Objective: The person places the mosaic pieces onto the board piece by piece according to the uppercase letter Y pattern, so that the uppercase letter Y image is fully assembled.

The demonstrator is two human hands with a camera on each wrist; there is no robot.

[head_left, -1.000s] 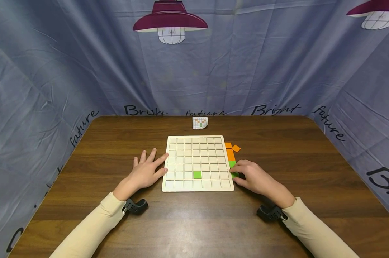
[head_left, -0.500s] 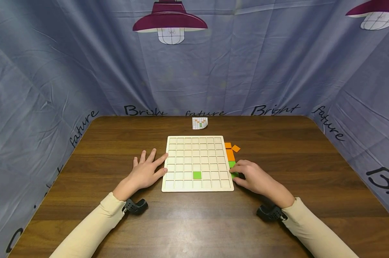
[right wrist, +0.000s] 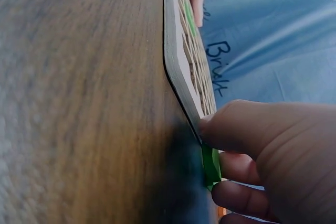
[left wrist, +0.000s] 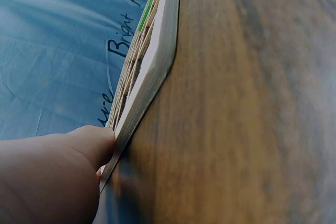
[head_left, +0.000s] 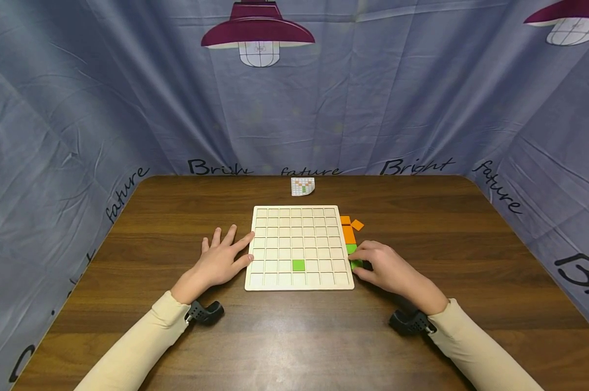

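A pale wooden grid board [head_left: 284, 228] lies flat on the table, and one green square tile [head_left: 298, 265] sits in a cell of its second row from the front. My left hand [head_left: 218, 262] is spread flat, with its index fingertip and thumb touching the board's left edge. At the right edge, my right hand [head_left: 384, 266] has its thumb and curled fingers around a green tile [right wrist: 211, 165], pinching it near the tabletop. Its fingers partly hide that tile. Just behind it lies another green piece [head_left: 351, 248].
Orange tiles [head_left: 349, 234] continue the line along the board's right side, and one loose orange tile [head_left: 357, 225] lies askew. A small paper card [head_left: 302, 187] with a coloured grid pattern is behind the board. Blue curtains surround the wooden table [head_left: 294, 336].
My right hand has shifted very slightly, and a little more of the green tile shows between its thumb and fingers. The left hand and the board are still.
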